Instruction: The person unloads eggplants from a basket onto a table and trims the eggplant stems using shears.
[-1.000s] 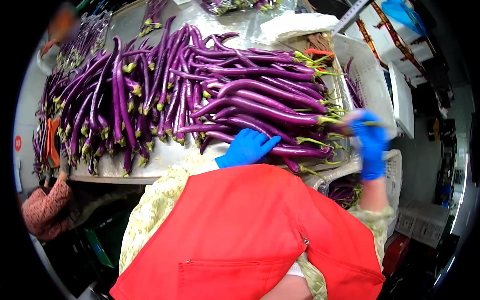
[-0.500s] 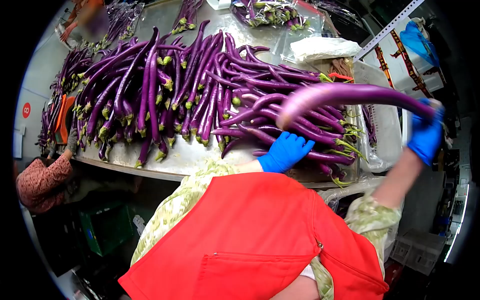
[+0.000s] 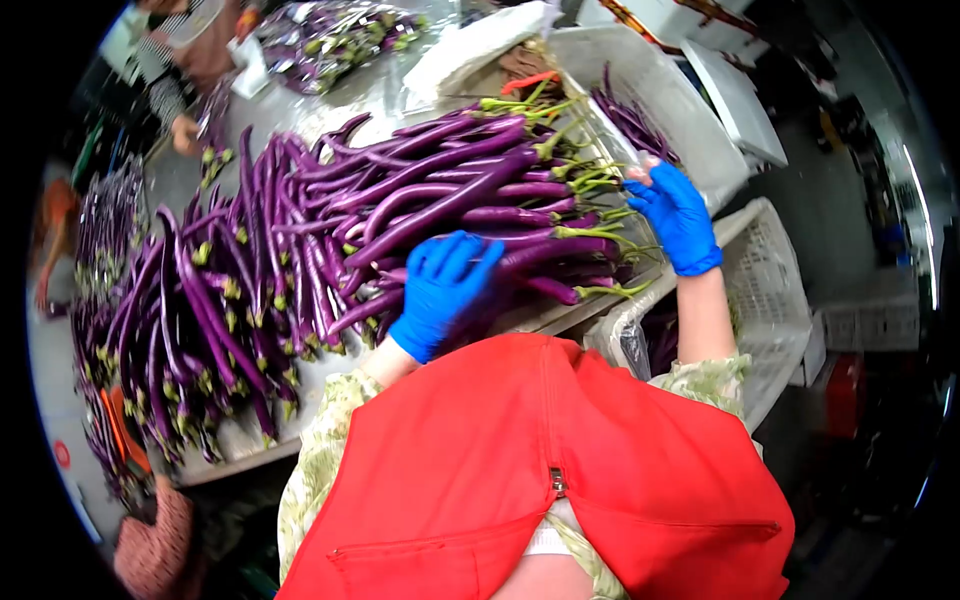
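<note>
- A metal table (image 3: 350,100) is stretching from the left toward the centre of the frame, carrying purple eggplants.
- At centre, stacked eggplants (image 3: 440,205) are lying with green stems pointing right.
- At left of centre, heaped eggplants (image 3: 180,310) are lying with stems mostly pointing downward.
- At top, bagged eggplants (image 3: 335,45) are resting.

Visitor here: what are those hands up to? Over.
Left blue-gloved hand on long, glossy purple eggplants. Right blue-gloved hand beside their thin green stems; grip unclear. Nothing obviously blocking either hand.
</note>
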Tool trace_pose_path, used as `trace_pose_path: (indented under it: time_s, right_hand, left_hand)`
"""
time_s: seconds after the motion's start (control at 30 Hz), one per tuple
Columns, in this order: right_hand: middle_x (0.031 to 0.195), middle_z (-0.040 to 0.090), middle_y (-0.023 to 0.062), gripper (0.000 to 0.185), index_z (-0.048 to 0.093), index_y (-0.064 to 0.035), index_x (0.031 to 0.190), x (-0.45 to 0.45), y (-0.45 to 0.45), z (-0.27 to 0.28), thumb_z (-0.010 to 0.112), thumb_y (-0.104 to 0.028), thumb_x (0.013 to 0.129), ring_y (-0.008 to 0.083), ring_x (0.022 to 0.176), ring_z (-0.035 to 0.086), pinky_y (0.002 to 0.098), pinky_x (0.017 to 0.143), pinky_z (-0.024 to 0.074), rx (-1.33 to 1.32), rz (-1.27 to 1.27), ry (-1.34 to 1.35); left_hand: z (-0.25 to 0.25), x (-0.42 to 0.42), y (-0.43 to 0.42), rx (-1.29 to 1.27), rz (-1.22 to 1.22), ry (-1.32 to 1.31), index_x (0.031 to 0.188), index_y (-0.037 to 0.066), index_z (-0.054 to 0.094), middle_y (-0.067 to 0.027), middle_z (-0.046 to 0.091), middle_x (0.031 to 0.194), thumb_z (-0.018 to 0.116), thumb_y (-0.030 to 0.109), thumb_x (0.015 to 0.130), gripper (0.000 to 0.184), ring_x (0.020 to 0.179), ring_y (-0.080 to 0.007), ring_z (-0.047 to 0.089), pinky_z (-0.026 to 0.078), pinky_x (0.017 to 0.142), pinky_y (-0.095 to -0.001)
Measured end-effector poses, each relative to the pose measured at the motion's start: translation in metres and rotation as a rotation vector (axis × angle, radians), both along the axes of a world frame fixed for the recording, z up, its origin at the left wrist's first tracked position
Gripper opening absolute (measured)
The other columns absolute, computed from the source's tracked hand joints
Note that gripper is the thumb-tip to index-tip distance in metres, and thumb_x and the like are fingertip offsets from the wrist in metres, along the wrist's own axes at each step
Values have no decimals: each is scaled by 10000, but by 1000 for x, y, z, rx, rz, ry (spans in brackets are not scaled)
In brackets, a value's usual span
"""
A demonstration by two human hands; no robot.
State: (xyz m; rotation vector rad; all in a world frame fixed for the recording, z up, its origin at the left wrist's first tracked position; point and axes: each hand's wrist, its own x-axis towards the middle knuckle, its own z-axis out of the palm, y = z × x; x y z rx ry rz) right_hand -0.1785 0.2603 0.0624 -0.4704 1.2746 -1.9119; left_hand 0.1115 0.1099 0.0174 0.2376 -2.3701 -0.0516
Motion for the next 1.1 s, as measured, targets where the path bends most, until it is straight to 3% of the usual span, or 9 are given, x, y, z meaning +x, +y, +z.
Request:
trace_pose_path:
  time_s: [0.23, 0.43, 0.6, 0.67, 0.77, 0.87, 0.9, 0.97, 1.1]
  right_hand:
    - [988, 639, 105, 263, 558, -33, 1104, -17, 160, 19, 552, -180, 886, 205, 899, 621, 293, 742, 485, 184, -567, 256]
    - [932, 647, 87, 302, 543, -45, 1092, -13, 314, -23, 601, -219, 851, 173, 811, 630, 272, 679, 485, 386, -906, 93]
    - [901, 638, 67, 298, 556, -107, 1071, -6, 381, -111, 571, -310, 853, 192, 821, 625, 335, 697, 498, 548, -746, -226]
    - [850, 626, 25, 309, 554, -140, 1061, -5, 376, -136, 565, -355, 840, 177, 780, 609, 337, 704, 477, 673, -703, -299]
    - [780, 595, -18, 299, 559, -184, 1055, -7, 354, -157, 570, -378, 828, 143, 710, 581, 322, 677, 468, 737, -437, -286]
    - [699, 597, 46, 366, 607, -121, 1018, 0, 312, -181, 575, -437, 837, 178, 574, 576, 302, 495, 467, 798, -205, -348]
    - [848, 613, 101, 505, 575, -89, 1101, 4, 297, -179, 613, -489, 795, 256, 761, 624, 404, 636, 511, 867, -59, -381]
    - [1134, 502, 239, 680, 505, 9, 1153, 29, 256, -177, 700, -475, 718, 377, 1098, 500, 588, 927, 357, 1001, -67, -388]
    - [744, 609, 135, 289, 603, 20, 846, 41, 242, -218, 641, -254, 761, 262, 647, 598, 404, 633, 508, 729, -166, -424]
  left_hand:
    - [-4, -30, -21, -3, 162, -446, 1358, 163, 377, -176, 335, 1390, 610, 348, 795, 637, 1297, -364, 287, 241, 1028, -511]
    - [5, -9, 16, 4, -24, -486, 1392, 132, 332, -173, 241, 1450, 607, 477, 771, 762, 1343, -384, 199, 154, 1063, -532]
    - [-75, 20, 10, -586, -116, -502, 1327, 289, 433, -93, 283, 1439, 513, 249, 847, 488, 1313, -357, 288, 170, 1052, -563]
    - [-79, 21, -3, -657, -159, -545, 1329, 267, 433, -93, 285, 1438, 564, 298, 822, 525, 1315, -365, 278, 155, 1053, -570]
    - [-56, 0, 3, -288, -152, -521, 1341, 220, 420, -91, 281, 1439, 652, 413, 748, 665, 1336, -368, 222, 110, 1054, -588]
    - [-55, 5, 10, -362, -91, -569, 1336, 250, 427, -78, 279, 1441, 563, 260, 820, 534, 1337, -348, 235, 155, 1047, -592]
    - [-65, 10, 6, -405, -95, -530, 1327, 268, 439, -65, 270, 1445, 522, 179, 828, 513, 1325, -341, 271, 189, 1040, -589]
    - [-70, 14, 3, -422, -97, -469, 1323, 275, 442, -55, 272, 1442, 522, 175, 829, 510, 1315, -343, 293, 213, 1037, -576]
    - [-53, 16, 11, -291, -57, -538, 1343, 261, 412, -65, 294, 1426, 503, 186, 837, 520, 1316, -357, 280, 226, 1041, -565]
